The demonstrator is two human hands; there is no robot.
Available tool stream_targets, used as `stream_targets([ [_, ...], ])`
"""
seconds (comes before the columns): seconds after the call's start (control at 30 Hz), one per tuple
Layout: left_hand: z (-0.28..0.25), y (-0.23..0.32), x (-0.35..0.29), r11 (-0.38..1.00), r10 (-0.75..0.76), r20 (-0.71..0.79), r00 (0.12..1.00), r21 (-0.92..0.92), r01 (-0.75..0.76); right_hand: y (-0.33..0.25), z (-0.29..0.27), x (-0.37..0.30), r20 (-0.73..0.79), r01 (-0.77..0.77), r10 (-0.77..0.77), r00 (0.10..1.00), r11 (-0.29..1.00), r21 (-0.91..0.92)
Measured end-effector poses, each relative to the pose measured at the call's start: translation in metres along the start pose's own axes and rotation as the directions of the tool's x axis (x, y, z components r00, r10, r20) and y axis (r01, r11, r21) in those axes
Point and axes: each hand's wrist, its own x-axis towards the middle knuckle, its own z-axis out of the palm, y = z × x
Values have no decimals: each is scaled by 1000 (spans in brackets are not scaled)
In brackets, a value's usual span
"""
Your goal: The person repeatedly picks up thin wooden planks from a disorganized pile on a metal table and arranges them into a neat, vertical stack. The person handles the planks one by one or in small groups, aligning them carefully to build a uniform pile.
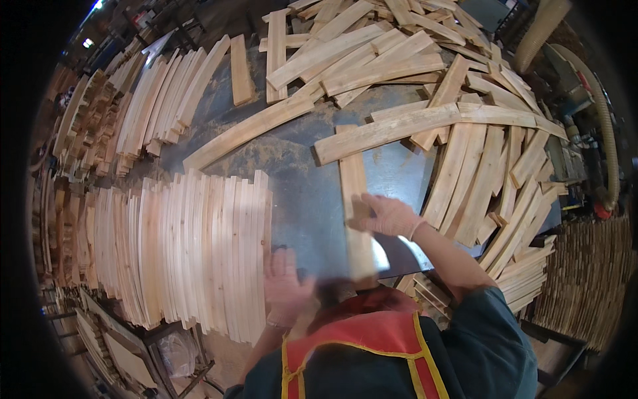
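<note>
Board (353, 179) sits centre frame, right hand (392, 217) over its lower half; fingers (370, 203) reach across its right edge, can't tell if clamped. Long axis runs top to bottom, top end leaning slightly left, a plank (392, 133) crossing over near that end. Left hand (290, 282), lower centre, blurred, fingers extended, thumb apart, beside wood row (193, 246)

You get a fairly bright middle and a dim surround, with black closing in at the corners. Small lights (88, 43) glow at upper left. Your table (299, 206) carries a bluish sheen and hard white glare near its closest edge; the stack (199, 253) looks washed pale. Your left hand (287, 282) is blurred, your right hand (391, 216) sharper. Toward the rim, straight edges bow.
</note>
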Motion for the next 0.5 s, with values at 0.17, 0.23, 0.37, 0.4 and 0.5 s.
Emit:
stream_targets([
  [0.17, -8, 90, 36, 996, -6, 260, 966, -80, 27, 80, -46, 111, -527, -39, -373, 764, 788, -614],
  [0.23, -1, 97, 45, 999, -26, 257, 966, 26, 20, 84, -70, 137, -393, -16, -332, 858, 747, -664],
  [0.37, 40, 49, 38, 972, -214, 97, 972, -75, 221, 59, -80, 134, -54, 141, -232, 971, 742, -656],
  [0.4, 36, 44, 34, 964, -243, 127, 962, -77, 253, 50, -71, 123, -17, 183, -250, 968, 753, -632],
  [0.5, 11, 35, 15, 922, -315, 251, 915, -147, 358, 52, -45, 55, 54, 182, -175, 983, 971, -155],
])
